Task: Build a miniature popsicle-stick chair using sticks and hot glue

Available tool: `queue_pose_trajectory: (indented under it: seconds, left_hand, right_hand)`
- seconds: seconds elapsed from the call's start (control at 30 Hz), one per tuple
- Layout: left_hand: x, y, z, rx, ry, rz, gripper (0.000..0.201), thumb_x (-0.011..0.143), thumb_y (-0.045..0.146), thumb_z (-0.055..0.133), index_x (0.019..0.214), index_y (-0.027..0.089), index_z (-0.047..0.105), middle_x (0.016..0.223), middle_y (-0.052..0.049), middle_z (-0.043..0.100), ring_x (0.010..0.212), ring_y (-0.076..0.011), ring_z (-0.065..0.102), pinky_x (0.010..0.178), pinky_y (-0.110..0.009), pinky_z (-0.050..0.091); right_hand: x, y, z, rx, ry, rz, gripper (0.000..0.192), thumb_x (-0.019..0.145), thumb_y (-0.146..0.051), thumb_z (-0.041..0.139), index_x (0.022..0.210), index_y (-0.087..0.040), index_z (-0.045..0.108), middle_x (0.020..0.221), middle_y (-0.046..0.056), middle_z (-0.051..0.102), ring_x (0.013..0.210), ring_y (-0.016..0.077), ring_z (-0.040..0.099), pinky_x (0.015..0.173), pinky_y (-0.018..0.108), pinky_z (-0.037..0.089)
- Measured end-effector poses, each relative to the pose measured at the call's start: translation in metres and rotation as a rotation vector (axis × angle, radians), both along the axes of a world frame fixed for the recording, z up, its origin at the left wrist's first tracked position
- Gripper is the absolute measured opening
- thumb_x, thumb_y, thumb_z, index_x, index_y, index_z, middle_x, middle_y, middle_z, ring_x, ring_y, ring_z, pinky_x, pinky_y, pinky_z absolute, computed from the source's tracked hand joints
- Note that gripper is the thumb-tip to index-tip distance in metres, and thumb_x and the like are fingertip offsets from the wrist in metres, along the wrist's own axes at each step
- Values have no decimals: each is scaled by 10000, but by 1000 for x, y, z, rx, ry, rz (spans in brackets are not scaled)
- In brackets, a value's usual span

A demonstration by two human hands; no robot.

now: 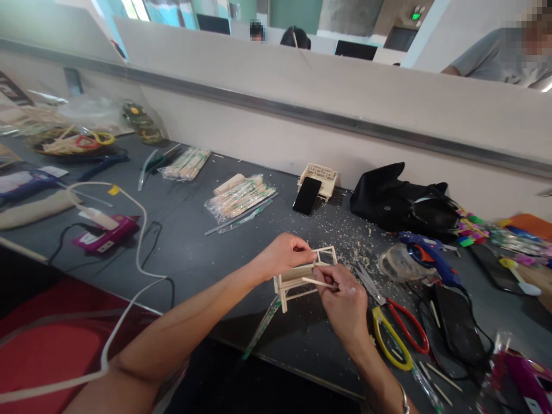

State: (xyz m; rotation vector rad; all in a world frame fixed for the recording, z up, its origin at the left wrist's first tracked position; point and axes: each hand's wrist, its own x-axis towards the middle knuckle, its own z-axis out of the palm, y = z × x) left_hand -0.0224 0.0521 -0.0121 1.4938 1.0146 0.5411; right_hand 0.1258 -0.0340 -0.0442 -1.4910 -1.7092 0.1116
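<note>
A small frame built from pale wooden sticks stands at the table's front edge, between my two hands. My left hand is closed in a pinch at its upper edge; whether a small piece also sits between those fingertips is hidden. Close by on the right, my right hand grips a thin wooden stick that points left across the frame. Its thumb and forefinger reach the frame's top, near the left fingertips. Scissors with red and yellow handles lie partly spread beside my right wrist.
Behind are wrapped stick bundles, a phone leaning on a finished-looking wooden piece, and a black bag. A blue glue gun rests at right. A white cable crosses the left side. Wood crumbs litter the middle.
</note>
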Motion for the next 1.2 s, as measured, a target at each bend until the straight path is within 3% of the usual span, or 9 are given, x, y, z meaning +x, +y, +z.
queue_pose_trajectory:
  seconds: [0.8,1.1,1.2]
  left_hand:
    - [0,0,-3,37,-5,-8,233,742,336,632,587,163,638,515,52,447,516,-89,323,520,-249,267]
    - [-3,0,-2,22,49,12,365,788,496,647,610,178,664,453,58,341,453,-91,267,481,-272,204]
    - [-7,4,1,-42,5,14,453,825,580,593,637,175,665,451,50,354,445,-99,305,483,-270,252]
  right_hand:
    - [1,-1,0,-18,14,5,190,905,-248,548,791,-203,693,674,17,660,589,143,598,547,240,452]
    - [2,-1,3,36,65,-12,206,915,-281,545,776,-209,678,661,8,667,570,139,602,546,240,464]
    - [3,-1,5,40,63,-23,221,915,-284,535,757,-208,669,648,7,664,560,138,592,542,239,459]
